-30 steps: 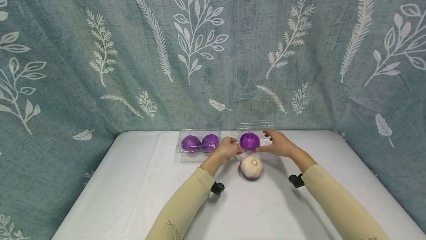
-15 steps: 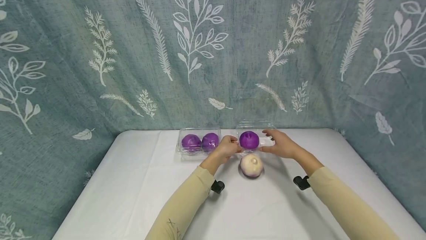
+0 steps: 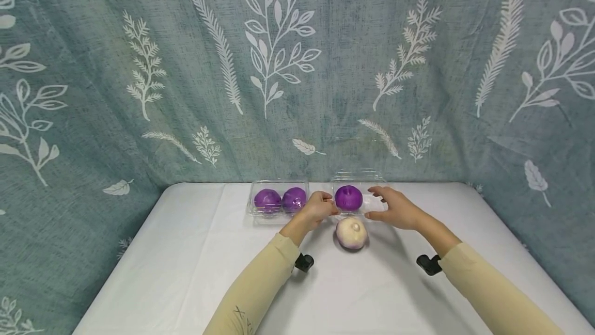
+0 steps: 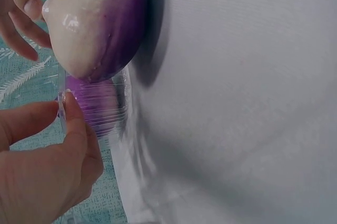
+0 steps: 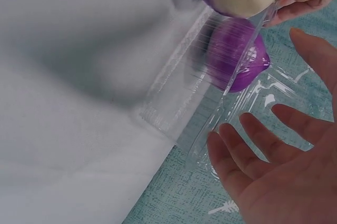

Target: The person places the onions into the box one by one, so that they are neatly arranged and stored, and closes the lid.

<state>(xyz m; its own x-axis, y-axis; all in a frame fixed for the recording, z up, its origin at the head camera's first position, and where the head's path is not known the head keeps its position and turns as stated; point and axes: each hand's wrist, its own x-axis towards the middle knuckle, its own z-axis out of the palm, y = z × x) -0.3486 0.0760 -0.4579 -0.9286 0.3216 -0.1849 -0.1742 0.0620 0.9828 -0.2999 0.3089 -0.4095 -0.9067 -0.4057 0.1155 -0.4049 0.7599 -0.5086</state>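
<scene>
Between the left fingers (image 4: 77, 126) sits the clear box rim (image 4: 62, 99).

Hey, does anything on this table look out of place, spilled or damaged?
Nothing looks spilled or damaged. Only the pale vegetable stands out: it sits loose on the white cloth, in front of the open box, while the three purple vegetables are boxed.

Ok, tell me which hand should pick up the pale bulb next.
The right hand, most likely. Its fingers are spread and hold nothing, and it is close to the pale bulb, by the unfilled side of the box. The left hand is near too, but pinches the box's edge.
</scene>
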